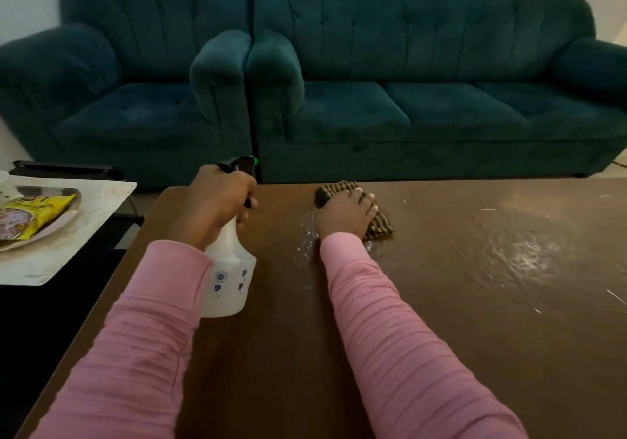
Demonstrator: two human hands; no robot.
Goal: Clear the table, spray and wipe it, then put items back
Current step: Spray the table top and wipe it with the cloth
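Hiding bottle [230, 286] neck, left hand [217, 201], cloth [380, 226] half-covered

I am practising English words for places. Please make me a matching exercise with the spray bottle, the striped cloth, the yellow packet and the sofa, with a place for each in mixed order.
Things:
1. spray bottle
2. striped cloth
3. yellow packet
4. sofa

Places:
A. on the tray, beside the table
B. behind the table
C. gripped by the left hand
D. on the table, under the right hand

Pairs: 1-C, 2-D, 3-A, 4-B.
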